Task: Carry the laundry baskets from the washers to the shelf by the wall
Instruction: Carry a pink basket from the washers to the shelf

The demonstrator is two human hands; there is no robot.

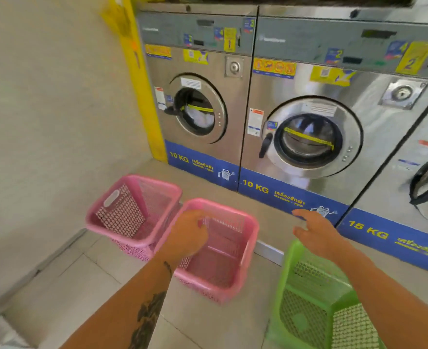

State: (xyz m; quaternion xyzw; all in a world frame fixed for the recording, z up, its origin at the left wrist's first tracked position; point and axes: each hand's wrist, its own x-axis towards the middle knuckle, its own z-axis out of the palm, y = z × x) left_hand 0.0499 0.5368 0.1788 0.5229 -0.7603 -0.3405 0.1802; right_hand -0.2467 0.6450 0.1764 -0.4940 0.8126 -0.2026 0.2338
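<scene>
Three empty plastic laundry baskets stand on the tiled floor in front of the washers. One pink basket (155, 178) sits by the left wall, and a second pink basket (250, 238) touches it on the right. A green basket (283, 280) is at the lower right. My left hand (186, 235) is over the left rim of the second pink basket with its fingers curled down; the blur hides whether it grips the rim. My right hand (313, 231) hovers above the far rim of the green basket, fingers spread and holding nothing.
Steel front-loading washers line the back: washer 1 (200, 107) with laundry behind its door, washer 2 (311, 139), and part of a third at the right edge. They stand on a raised step (268, 251). A plain wall (44, 122) closes the left side.
</scene>
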